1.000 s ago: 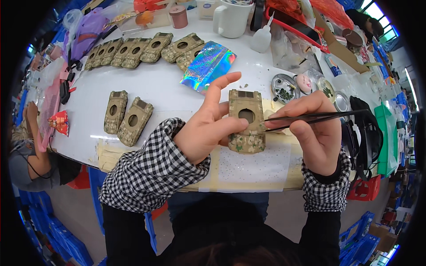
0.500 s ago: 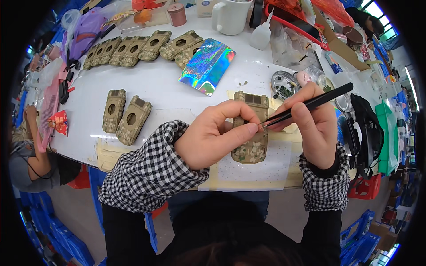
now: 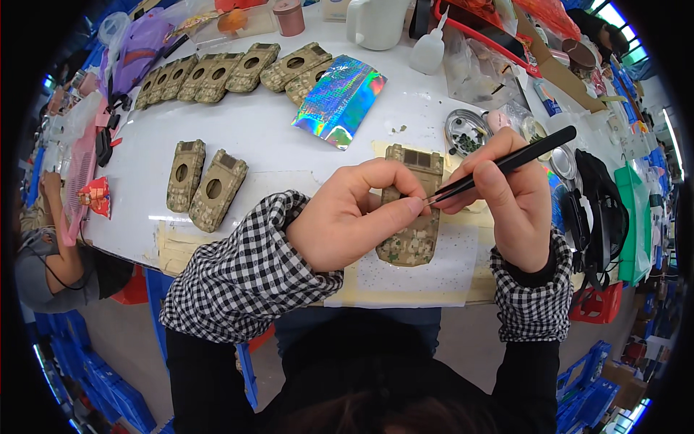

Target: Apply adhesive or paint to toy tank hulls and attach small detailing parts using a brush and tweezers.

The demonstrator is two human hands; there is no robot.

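Observation:
Black tweezers (image 3: 517, 159) are gripped in my right hand (image 3: 510, 206), their tips pointing left. At those tips, the thumb and forefinger of my left hand (image 3: 354, 210) are pinched together; whatever sits between them is too small to make out. Both hands are over a camouflage-painted model tank hull (image 3: 408, 242), which lies on a speckled white sheet (image 3: 452, 271). My fingers hide the hull's middle. To the right, a round metal dish (image 3: 450, 130) holds small dark green parts.
Two similar hulls (image 3: 217, 189) lie at left, with a row of several more (image 3: 249, 69) behind. A shiny holographic pouch (image 3: 340, 101) covers part of one. A white squeeze bottle (image 3: 428, 54) and white mug (image 3: 377, 25) stand at the back. Another person's arm (image 3: 61, 224) shows at far left.
The view has shifted slightly. My hands keep nearly the same pose, with the tweezer tips still at my left fingertips. The hull tilts a little more to the right at its far end.

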